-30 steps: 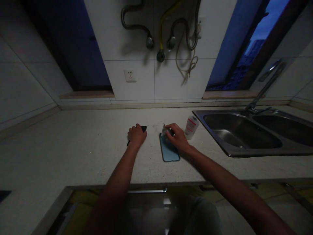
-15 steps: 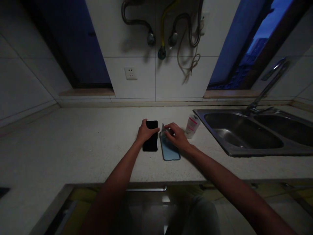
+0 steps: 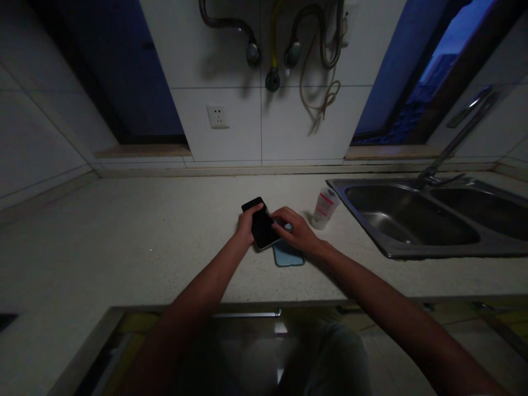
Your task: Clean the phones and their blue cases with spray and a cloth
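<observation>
A black smartphone is gripped along its left side by my left hand, the thumb lying over its screen. The phone is turned at an angle, its lower right corner over a light blue phone case on the counter. My right hand is at the phone's right edge, fingers bent together in a pinch. What those fingers hold, if anything, is too small and dark to make out. The right hand and the phone hide the upper part of the case.
A clear plastic cup with pink print stands right of my right hand. Beyond it is a steel double sink with a faucet. The pale countertop ends at a front edge near me. Pipes and a socket are on the wall.
My left hand has picked up the phone, turned it and brought it right, partly over the case. My right hand, earlier pinching a small pointed grey thing above the case, now meets the phone's edge.
</observation>
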`<state>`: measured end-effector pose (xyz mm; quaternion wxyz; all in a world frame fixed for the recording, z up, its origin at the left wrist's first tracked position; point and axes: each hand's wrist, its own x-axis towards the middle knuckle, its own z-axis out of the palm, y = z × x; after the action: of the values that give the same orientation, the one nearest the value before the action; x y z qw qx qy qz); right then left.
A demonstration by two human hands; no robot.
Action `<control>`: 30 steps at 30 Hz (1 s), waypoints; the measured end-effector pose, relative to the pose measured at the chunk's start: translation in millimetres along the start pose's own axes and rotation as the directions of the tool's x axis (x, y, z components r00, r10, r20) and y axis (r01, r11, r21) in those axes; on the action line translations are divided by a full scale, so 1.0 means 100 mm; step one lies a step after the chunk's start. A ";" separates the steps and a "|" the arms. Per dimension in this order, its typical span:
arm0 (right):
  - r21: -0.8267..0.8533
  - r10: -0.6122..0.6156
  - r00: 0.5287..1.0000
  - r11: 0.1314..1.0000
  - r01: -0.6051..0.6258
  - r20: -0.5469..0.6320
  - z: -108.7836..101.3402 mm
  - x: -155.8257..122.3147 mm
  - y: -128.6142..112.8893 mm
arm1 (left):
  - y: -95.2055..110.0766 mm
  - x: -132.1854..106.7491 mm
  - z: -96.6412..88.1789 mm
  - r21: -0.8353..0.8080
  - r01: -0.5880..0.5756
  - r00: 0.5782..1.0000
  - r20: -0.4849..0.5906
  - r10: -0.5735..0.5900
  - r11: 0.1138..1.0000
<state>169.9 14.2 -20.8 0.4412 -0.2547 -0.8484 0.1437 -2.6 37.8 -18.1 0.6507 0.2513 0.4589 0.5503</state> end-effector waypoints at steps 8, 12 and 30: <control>-0.017 0.005 1.000 1.000 -0.005 0.023 0.02 -0.04 0.00 | 0.15 -0.10 0.00 -0.187 0.198 0.966 0.203 -0.159 0.962; -0.063 -0.012 0.999 0.998 0.014 0.034 0.05 -0.05 0.01 | 0.18 -0.19 0.06 -0.263 0.247 0.962 0.186 -0.202 0.933; -0.177 0.147 0.983 0.970 -0.165 -0.113 0.01 -0.01 0.10 | 0.00 -0.29 0.20 -0.177 0.402 0.882 0.339 -0.328 0.898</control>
<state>172.2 21.9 -26.6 0.4442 -0.3674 -0.8127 0.0853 15.1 14.3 0.2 0.8310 0.1592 0.3231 0.4239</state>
